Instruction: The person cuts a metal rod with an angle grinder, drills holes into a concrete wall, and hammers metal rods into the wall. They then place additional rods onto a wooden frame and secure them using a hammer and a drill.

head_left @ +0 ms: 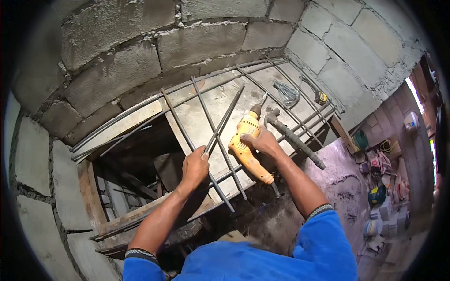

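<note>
My left hand [195, 166] is closed around a pair of steel rebar rods [226, 119] that slant up and away to the right. Under them lies a grid of crossing rebar [209, 117] on a pale board [199, 105]. My right hand [263, 142] grips the body of a yellow power drill [249, 133]; its bit points up and to the right, and its cord end trails toward me. Just right of the drill, a dark-handled hammer [295, 138] lies across the bars.
A coil of tie wire [287, 93] and a tape measure [320, 97] lie at the far right of the board. A framed opening [140, 159] drops away at left. Concrete block walls [201, 42] enclose the back and sides. Assorted containers [376, 195] stand lower right.
</note>
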The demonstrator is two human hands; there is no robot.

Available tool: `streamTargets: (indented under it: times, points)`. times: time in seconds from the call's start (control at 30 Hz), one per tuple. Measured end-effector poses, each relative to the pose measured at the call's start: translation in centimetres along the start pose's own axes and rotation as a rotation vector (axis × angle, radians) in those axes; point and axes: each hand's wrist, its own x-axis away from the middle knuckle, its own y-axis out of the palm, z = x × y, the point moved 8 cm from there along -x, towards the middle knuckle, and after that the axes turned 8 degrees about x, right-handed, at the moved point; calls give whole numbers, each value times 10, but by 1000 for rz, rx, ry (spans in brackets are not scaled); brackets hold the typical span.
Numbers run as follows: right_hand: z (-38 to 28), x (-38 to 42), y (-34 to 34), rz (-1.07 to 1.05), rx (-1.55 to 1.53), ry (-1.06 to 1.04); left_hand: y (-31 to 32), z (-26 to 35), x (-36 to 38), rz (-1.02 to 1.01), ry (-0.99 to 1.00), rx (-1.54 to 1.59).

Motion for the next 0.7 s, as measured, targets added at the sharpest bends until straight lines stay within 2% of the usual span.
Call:
streamTargets:
  times: [0.07,0.1,0.13,0.2,0.23,0.37,0.43,0.5,0.53,0.67,0.7]
  points:
    - [-11,1,-3,-48,-191,33,7,7,-4,-42,0,-50]
    - [31,-36,34,36,-373,63,10,11,-7,-82,-17,-76]
    - [27,-34,33,41,-375,62,12,12,-8,-118,-38,-104]
    - [26,-29,40,2,-716,181,18,9,-14,-171,-14,-144]
    - [25,-26,40,-36,-801,240,21,10,-13,-188,13,-141]
    - [17,-18,32,-60,-943,262,7,16,5,-148,100,31]
    - [6,-6,22,-61,-929,200,-5,16,24,-142,89,74]
    - [-21,13,3,-16,-875,-16,-15,15,44,-215,-31,190]
    - [-29,24,-2,-6,-827,-65,-22,19,56,-211,-31,188]
    - [-53,61,-7,115,-518,-160,-42,17,89,-158,-93,377]
    - [-58,67,-5,107,-530,-184,-44,16,96,-152,-179,507]
